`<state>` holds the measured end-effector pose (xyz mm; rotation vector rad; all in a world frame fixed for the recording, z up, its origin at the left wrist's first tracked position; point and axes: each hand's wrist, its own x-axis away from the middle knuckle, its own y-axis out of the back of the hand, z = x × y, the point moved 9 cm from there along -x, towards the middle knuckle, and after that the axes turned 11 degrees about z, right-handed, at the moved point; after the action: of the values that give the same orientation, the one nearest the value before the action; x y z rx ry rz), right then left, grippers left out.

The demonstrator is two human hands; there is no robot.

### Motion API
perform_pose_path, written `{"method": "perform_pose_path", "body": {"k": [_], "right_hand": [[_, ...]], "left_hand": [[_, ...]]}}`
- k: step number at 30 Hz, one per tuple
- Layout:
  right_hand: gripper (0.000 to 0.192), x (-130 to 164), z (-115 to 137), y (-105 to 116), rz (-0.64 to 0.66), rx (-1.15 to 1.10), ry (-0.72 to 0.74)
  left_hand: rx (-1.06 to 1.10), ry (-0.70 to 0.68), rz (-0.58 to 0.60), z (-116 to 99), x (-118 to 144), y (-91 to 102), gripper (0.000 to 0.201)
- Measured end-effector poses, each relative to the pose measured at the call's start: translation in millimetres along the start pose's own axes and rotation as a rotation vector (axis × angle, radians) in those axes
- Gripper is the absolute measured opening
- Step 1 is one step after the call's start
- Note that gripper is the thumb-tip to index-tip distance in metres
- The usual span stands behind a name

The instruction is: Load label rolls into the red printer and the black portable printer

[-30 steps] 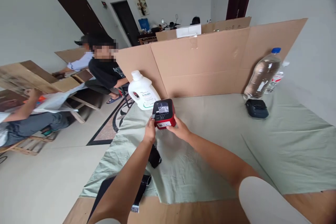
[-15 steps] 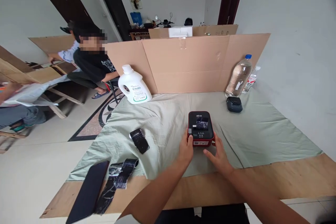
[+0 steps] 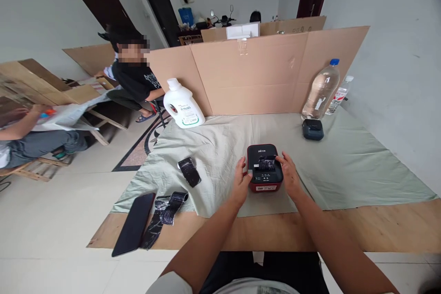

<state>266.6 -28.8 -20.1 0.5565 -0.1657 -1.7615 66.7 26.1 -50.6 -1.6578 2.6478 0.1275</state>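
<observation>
Right hand [image 3: 290, 175] fingers [image 3: 281, 160] curl over the top slot of the boxy red-and-black label printer [image 3: 264, 173]; left hand [image 3: 240, 180] fingers loosely apart, pressed flat on its left side. Printer sits mid-bench on wrinkled pale green cloth [image 3: 344, 165]. Crumpled glossy black tape piece [image 3: 189, 171] lies left; plywood bench [image 3: 379, 229] edge bare.

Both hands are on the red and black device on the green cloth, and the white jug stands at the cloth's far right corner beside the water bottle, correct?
Not quite. In the head view the white jug stands at the far left corner; the water bottle is far right. Both the left hand and right hand touch the device on the green cloth.
</observation>
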Motion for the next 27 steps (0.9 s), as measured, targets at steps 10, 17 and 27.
{"method": "perform_pose_path", "body": {"k": [10, 17, 27], "right_hand": [[0.022, 11, 18, -15, -0.082, 0.040, 0.157], [0.038, 10, 16, -18, -0.093, 0.043, 0.120], [0.065, 10, 4, -25, -0.063, -0.161, 0.141]], "left_hand": [[0.229, -0.030, 0.174, 0, -30, -11.4, 0.061], [0.284, 0.013, 0.173, 5, -34, -15.7, 0.078], [0.422, -0.050, 0.142, 5, -36, -15.4, 0.097]]}}
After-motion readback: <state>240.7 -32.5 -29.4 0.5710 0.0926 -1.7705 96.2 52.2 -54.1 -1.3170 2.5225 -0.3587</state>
